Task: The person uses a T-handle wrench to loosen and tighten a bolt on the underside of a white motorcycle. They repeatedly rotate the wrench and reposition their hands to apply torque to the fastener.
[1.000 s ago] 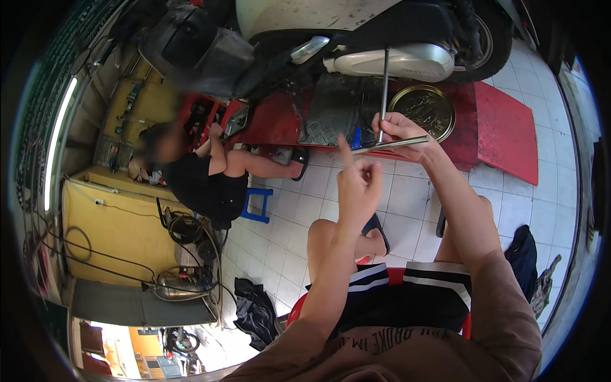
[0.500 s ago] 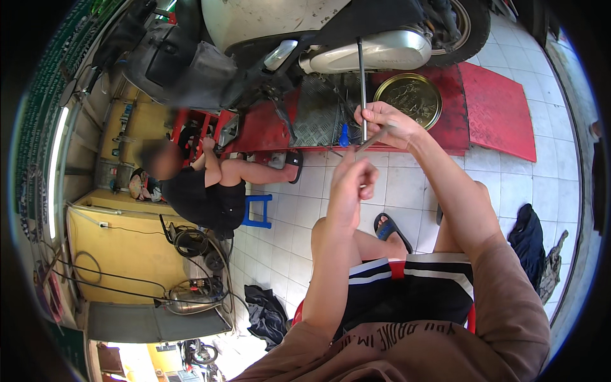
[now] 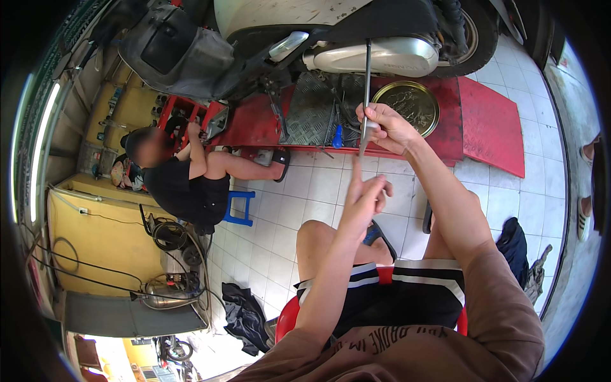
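A long, slim metal T-handle wrench (image 3: 368,76) reaches from the silver side cover (image 3: 382,57) of a scooter down to my right hand (image 3: 394,129). That hand is closed around the shaft near its lower end. A blurred crossbar shows just below the fingers. My left hand (image 3: 364,204) sits under it, holding nothing, its index finger stretched up to the crossbar's end and its other fingers loosely bent. Whether that fingertip touches the bar, I cannot tell. The wrench's far tip meets the lower edge of the dark body panel; what it sits on is too small to make out.
The scooter stands over a red lift platform (image 3: 445,121). On it lie a round gold tray (image 3: 417,108) and a blue-handled screwdriver (image 3: 337,136). Another person (image 3: 181,172) sits at left beside a blue stool (image 3: 239,209). Dark cloth (image 3: 514,245) lies at right.
The crossbar has turned from slanting across between my hands to pointing down toward my left hand. My left index finger has straightened. The whole view has shifted slightly.
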Demonstrator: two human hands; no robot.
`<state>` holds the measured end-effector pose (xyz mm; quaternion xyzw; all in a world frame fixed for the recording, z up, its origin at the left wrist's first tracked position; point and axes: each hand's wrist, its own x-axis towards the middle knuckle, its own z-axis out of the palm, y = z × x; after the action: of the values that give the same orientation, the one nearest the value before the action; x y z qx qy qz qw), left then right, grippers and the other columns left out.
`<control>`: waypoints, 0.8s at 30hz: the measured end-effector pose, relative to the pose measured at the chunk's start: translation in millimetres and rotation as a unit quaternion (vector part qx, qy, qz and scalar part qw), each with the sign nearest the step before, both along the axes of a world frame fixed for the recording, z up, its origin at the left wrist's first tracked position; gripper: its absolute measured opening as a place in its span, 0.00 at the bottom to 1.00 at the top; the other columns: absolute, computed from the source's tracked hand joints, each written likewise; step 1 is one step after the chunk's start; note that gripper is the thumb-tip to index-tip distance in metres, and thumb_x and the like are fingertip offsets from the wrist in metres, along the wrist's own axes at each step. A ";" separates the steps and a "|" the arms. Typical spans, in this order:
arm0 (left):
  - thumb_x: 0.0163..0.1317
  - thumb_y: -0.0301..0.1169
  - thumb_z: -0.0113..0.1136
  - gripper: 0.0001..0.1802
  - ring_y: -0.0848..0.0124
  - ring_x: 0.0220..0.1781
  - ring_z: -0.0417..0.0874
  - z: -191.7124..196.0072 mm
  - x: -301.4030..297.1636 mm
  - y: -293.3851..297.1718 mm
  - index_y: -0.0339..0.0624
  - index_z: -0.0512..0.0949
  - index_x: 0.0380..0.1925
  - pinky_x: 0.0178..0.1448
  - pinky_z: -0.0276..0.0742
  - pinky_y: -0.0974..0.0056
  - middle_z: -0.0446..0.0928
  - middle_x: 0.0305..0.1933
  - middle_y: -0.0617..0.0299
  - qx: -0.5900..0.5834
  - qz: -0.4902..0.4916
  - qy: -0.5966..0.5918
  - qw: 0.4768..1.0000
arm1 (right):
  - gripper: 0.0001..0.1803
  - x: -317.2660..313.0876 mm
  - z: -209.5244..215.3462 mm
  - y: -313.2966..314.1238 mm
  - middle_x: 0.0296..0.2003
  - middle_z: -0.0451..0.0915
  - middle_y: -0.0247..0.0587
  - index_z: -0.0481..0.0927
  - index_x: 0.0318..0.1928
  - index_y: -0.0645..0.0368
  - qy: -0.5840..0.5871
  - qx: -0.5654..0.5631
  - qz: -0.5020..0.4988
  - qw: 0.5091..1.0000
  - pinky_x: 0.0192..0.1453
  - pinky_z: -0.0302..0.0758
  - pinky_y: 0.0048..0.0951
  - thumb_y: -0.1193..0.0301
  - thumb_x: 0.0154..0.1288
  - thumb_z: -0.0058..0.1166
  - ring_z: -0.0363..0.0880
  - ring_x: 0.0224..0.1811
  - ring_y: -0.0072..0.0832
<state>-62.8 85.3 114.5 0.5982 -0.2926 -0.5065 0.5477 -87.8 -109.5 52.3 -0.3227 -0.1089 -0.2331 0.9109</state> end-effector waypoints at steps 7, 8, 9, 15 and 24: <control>0.69 0.25 0.53 0.42 0.83 0.22 0.66 26.0 -13.2 -12.1 0.45 0.40 0.77 0.27 0.61 0.78 0.74 0.31 0.61 -0.158 0.017 -0.073 0.985 | 0.15 -6.3 0.8 -4.3 0.17 0.60 0.20 0.71 0.39 0.58 -0.014 0.017 -0.011 1.000 0.24 0.57 0.15 0.60 0.71 0.56 0.54 0.15 0.09; 0.68 0.25 0.54 0.39 0.84 0.23 0.66 24.9 -2.1 -11.4 0.41 0.48 0.75 0.26 0.60 0.78 0.74 0.30 0.63 -0.122 0.055 -0.072 0.988 | 0.15 -5.5 1.7 -3.6 0.17 0.60 0.20 0.70 0.38 0.57 -0.022 0.021 -0.006 1.000 0.24 0.57 0.15 0.60 0.70 0.57 0.55 0.15 0.09; 0.68 0.25 0.54 0.37 0.85 0.23 0.66 15.8 9.1 -8.7 0.40 0.51 0.74 0.26 0.60 0.78 0.74 0.29 0.64 -0.095 0.031 -0.109 0.989 | 0.15 -5.0 2.4 -2.8 0.17 0.61 0.20 0.70 0.38 0.57 -0.031 0.025 -0.002 0.999 0.24 0.57 0.16 0.59 0.70 0.57 0.55 0.15 0.09; 0.69 0.29 0.57 0.26 0.85 0.23 0.65 -17.7 5.5 -19.0 0.36 0.68 0.66 0.26 0.59 0.77 0.74 0.26 0.69 -0.069 -0.014 -0.099 0.993 | 0.15 1.3 3.0 -1.4 0.16 0.60 0.19 0.71 0.39 0.57 -0.045 0.044 -0.005 0.998 0.25 0.55 0.17 0.60 0.70 0.57 0.54 0.16 0.09; 0.65 0.37 0.62 0.24 0.76 0.18 0.75 41.3 8.3 -7.8 0.34 0.77 0.57 0.22 0.66 0.68 0.80 0.23 0.58 -0.009 0.037 -0.559 0.829 | 0.14 -3.7 1.5 -2.9 0.19 0.61 0.21 0.71 0.42 0.59 -0.069 0.081 0.000 0.994 0.25 0.55 0.17 0.61 0.71 0.55 0.54 0.18 0.10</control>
<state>-54.5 77.6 155.8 0.7846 -0.5309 -0.0629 0.3140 -91.5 -112.5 53.8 -0.2311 -0.1522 -0.2625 0.9244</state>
